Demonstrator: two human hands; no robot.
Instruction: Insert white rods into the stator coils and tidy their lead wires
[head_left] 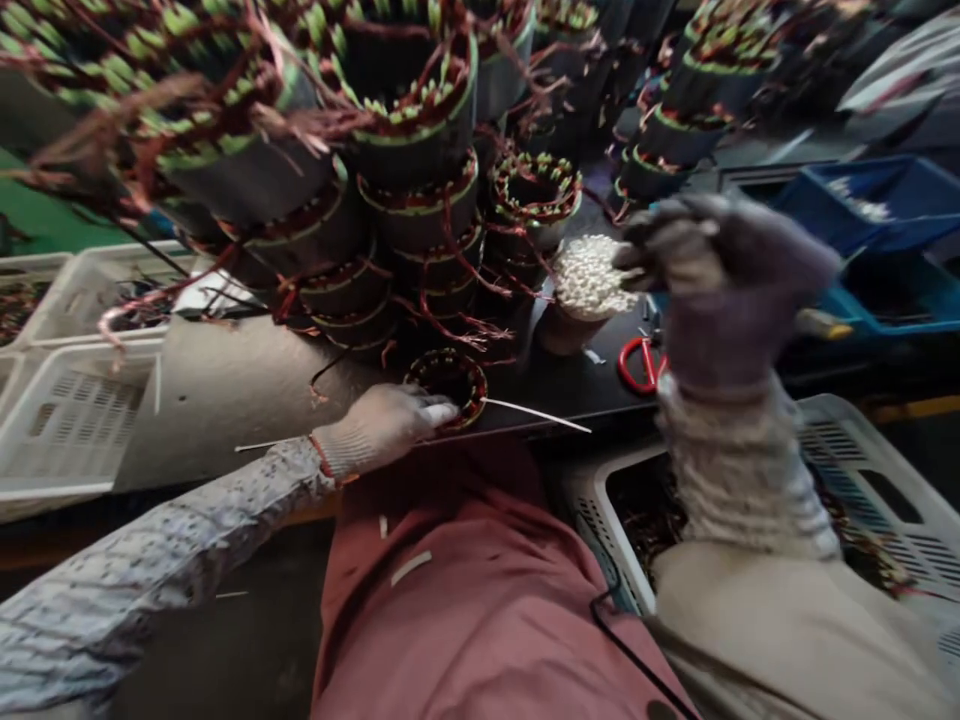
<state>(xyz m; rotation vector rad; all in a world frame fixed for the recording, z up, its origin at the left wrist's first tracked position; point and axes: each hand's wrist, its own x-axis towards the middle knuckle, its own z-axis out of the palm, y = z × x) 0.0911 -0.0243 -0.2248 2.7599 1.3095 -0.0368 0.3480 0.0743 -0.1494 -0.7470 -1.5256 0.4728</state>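
My left hand (pixel 390 425), in a pale knit glove, rests its fingers and thumb on the near-left rim of a ring-shaped motor stator (pixel 474 385) with red-brown windings. A thin white strip (pixel 536 412) sticks out to the right from that rim. Higher up on the right is my right hand (pixel 686 245) in a darker, worn glove; its fingers look curled but are smeared by motion, so what they hold cannot be made out. Just left of those fingers, a bundle of white strips (pixel 589 275) stands upright in a brownish round holder (pixel 566 330).
Stacked stators (pixel 420 210) with loose red leads rise behind the dark table (pixel 525 395). Red-handled scissors (pixel 637 365) lie right of the holder. White crates (pixel 82 420) stand at left, another crate (pixel 862 440) at lower right. Blue bins (pixel 885 200) are at right.
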